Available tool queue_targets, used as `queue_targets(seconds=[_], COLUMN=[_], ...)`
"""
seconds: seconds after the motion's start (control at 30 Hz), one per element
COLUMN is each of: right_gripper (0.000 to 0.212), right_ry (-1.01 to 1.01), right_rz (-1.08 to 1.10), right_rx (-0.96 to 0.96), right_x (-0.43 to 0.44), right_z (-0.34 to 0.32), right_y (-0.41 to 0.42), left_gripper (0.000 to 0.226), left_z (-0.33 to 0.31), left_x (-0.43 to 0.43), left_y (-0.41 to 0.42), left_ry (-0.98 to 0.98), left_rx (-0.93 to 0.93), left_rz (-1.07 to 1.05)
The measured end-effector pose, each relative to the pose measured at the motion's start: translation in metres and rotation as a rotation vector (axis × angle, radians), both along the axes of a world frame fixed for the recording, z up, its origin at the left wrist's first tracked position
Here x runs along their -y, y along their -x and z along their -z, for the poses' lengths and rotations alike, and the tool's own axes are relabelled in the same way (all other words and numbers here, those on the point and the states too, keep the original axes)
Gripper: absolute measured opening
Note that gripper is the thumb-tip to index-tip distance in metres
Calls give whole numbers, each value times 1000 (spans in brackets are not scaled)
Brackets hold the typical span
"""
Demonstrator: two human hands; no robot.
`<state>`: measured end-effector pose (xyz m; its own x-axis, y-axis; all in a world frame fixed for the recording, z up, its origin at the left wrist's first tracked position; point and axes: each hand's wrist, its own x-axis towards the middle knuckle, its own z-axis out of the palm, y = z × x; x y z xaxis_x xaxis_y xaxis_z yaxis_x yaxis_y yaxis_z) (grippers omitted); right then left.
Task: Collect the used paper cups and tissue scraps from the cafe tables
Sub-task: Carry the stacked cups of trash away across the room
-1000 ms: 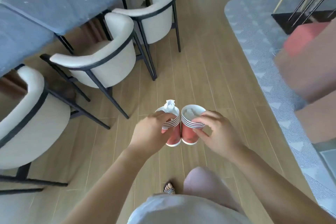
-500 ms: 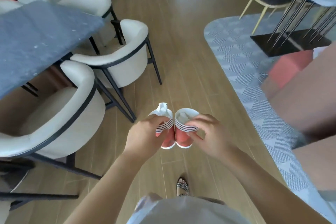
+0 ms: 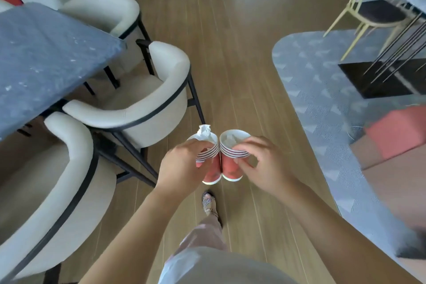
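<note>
I carry two stacks of red paper cups with white rims side by side in front of me, above the wooden floor. My left hand grips the left cup stack, and a crumpled white tissue scrap sticks out of its top. My right hand grips the right cup stack, which holds more white tissue inside. The two stacks touch each other.
A dark grey cafe table stands at the left with three cream armchairs around it. A grey patterned rug lies at the right, with a black table base and a gold-legged chair. A blurred red box sits at the right edge.
The view has moved forward along the wooden aisle past the chairs. Both hands keep the same hold on the two cup stacks.
</note>
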<state>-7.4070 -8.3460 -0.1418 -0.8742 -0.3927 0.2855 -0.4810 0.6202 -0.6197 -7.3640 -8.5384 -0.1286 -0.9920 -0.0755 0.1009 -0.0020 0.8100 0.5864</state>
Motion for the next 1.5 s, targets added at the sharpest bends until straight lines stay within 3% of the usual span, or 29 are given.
queue_targets(seconds=[0.2,0.57,1.03,1.5], right_gripper=[21,24,19,20], right_ry=[-32,-20,4,-5], right_rz=[32,67,-29,-160], right_rx=[28,78,155,148], right_x=[22,41,56,201], right_z=[-18,-11,-8,3], right_y=[150,386,754,1097], left_gripper=[9,28,21,19], left_z=[-6,2,3,8], left_x=[21,45,67,203], left_y=[166,414,764,1077], left_ry=[12,-39,-29,-20], left_rx=[29,76,109,122], left_rz=[71,135,33,-67])
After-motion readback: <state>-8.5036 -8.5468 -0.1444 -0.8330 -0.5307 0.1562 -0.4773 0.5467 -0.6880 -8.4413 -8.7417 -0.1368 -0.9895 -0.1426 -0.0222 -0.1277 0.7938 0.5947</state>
